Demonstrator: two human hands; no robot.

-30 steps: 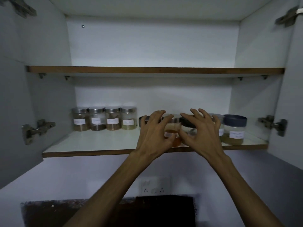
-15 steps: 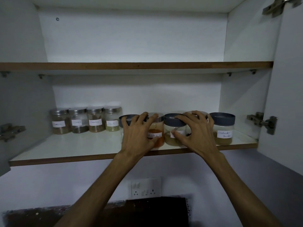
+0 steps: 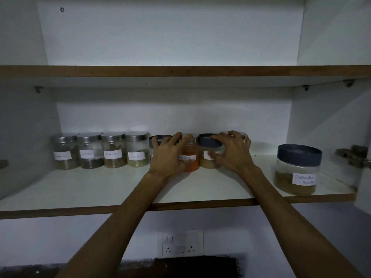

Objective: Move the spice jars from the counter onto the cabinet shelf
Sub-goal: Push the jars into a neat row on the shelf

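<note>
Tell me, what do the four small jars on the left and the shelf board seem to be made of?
The four small jars look like clear glass or plastic, since the spices show through, with shiny brushed-metal lids. The shelf board looks like white laminate over wood; its front edge shows bare brown.

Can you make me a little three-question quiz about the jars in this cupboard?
1. True or false: the big jar with the dark lid stands apart at the right, near the shelf's front edge.
2. How many silver-lidded jars stand in the row left of the left hand? A) two B) four C) six
3. Fill in: the jar with orange powder sits between the two ____.

Key:
1. True. The right hand is not touching it.
2. B, four, all with white labels.
3. Hands. Both hands' fingers are spread over the middle cluster of jars.
</note>
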